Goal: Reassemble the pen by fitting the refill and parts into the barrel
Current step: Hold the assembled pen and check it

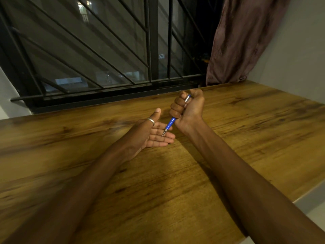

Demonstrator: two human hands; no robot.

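Pen (170,123) clenched in your right hand (187,108), tip angled down at your open left hand (154,133).

Your right fist wraps the barrel, blue grip jutting below and silver end above; the left palm lies flat, fingers spread, on a wooden table (175,182) beside a barred window (105,50) and curtain (237,41).

Two forearms extend forward over a wooden table (228,138). The left hand (151,132) lies palm-up on the tabletop, left of and nearer than the right hand (186,108). The right hand, raised above the surface, closes around a pen (170,123), which slants down and leftward; its tip sits over the left hand's fingers (165,138). Behind the table stands a barred window (105,59), with a curtain (242,41) hanging at its right, beside the wall (299,59).
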